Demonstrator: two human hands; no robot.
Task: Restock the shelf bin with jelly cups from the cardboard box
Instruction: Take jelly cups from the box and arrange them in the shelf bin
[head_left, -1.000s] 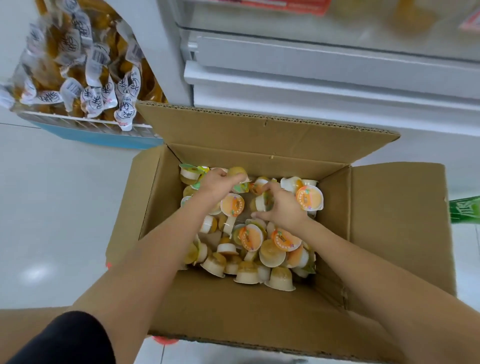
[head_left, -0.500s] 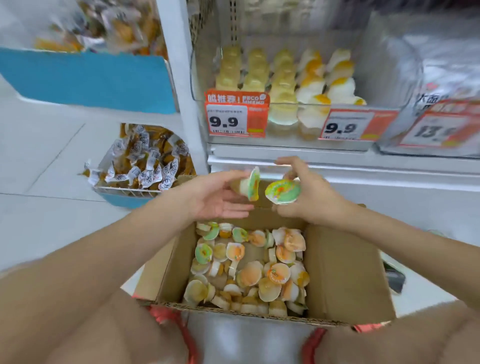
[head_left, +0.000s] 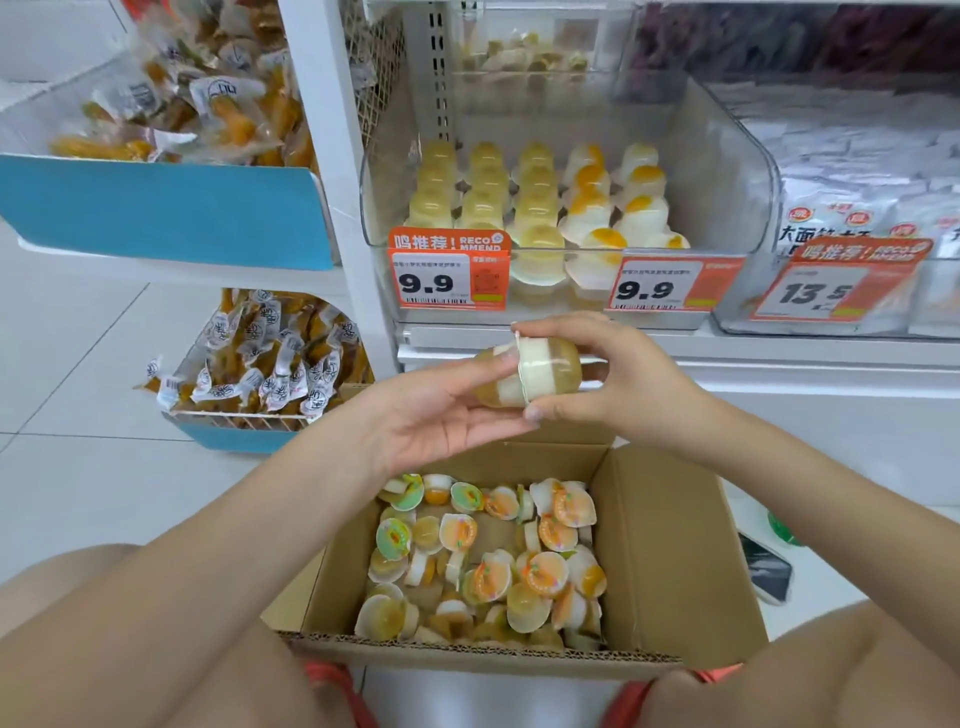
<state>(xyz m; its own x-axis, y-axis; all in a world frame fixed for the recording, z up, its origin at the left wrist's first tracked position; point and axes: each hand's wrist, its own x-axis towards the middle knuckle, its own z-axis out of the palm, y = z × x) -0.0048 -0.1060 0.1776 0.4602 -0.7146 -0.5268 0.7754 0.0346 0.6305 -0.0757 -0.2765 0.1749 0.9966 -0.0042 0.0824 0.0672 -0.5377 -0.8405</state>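
Head view looks down on two bare arms raised above an open cardboard box (head_left: 670, 561) that sits on the floor between the person's knees. Left hand (head_left: 436, 415) is turned palm up, its thumb and fingers closed around one jelly cup (head_left: 493, 382) whose yellowish body lies on its side. Right hand (head_left: 618, 379) grasps a second jelly cup (head_left: 553, 369) from the right, with the thumb below and the fingers curled over the top. Both cups are pressed together lid to lid, the rims meeting in a pale vertical seam between the two hands, and the pair is held in the air above the far edge of the box and in front of the shelf edge. Inside the box lies a loose heap of jelly cups (head_left: 493, 561), tipped at all angles, some showing orange printed lids, some green lids, some their clear yellow bodies. Directly behind the hands stands a clear shelf bin (head_left: 727, 171) holding cups in neat rows: yellow ones on the left, white ones with orange centres on the right, with bare floor visible at the right side of the bin. Two orange price tags reading 9.9 (head_left: 447, 278) are fixed to its front. Left of the shelf post, wire baskets hold wrapped snack packets (head_left: 260, 358). A dark phone (head_left: 769, 571) lies on the floor to the right of the box.
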